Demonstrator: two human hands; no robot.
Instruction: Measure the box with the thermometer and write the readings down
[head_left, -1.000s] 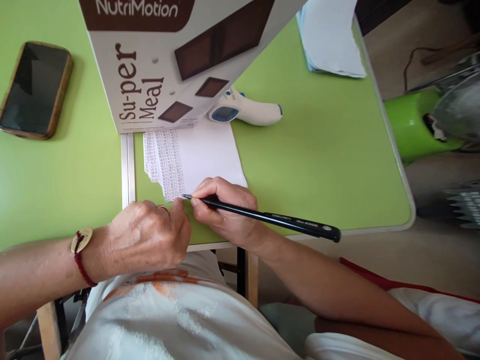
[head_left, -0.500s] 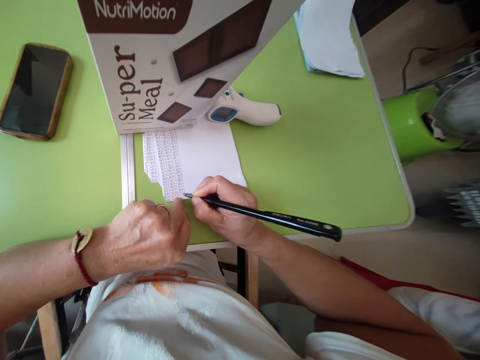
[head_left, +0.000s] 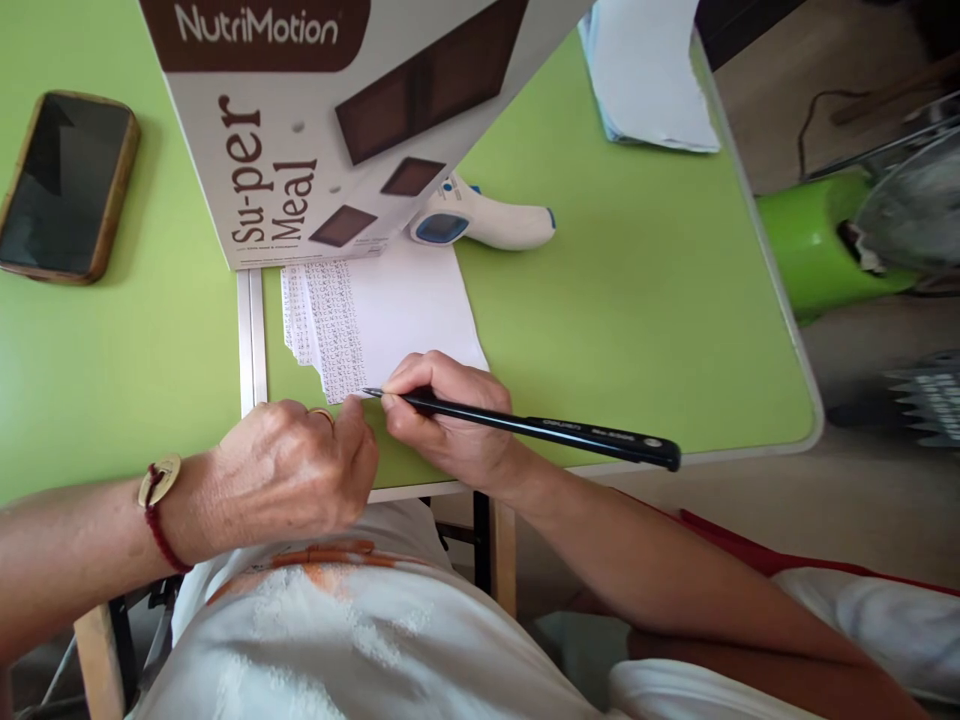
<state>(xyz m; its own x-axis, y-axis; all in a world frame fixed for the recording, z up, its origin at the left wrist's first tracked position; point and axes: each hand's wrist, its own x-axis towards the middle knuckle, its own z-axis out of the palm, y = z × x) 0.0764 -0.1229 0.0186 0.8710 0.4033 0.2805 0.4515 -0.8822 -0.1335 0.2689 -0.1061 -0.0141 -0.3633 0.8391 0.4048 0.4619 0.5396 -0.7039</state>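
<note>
My right hand (head_left: 454, 410) pinches a slim black pen (head_left: 540, 428) close to its tip. The pen's point meets the lower edge of a white sheet of paper (head_left: 412, 300), at the end of dense rows of small handwriting. Beside it my left hand (head_left: 300, 465) is curled closed at the table's front edge, its index finger near the paper's lower edge. Its fingertips are turned under, so what they hold, if anything, is hidden. Written sheets with stepped edges show at the paper's left side.
A NutriMotion box (head_left: 300, 130) stands over the paper's far end. Behind the paper lies a white and blue handheld thermometer (head_left: 495, 220). A phone (head_left: 67, 185) is at left on the green table (head_left: 637, 320). Stacked papers (head_left: 652, 75) lie at the far right, near a green bin (head_left: 814, 245).
The whole view has shifted slightly, so the table things appear a little further left. The pen has turned a little in my right hand. Both hands keep nearly the same place.
</note>
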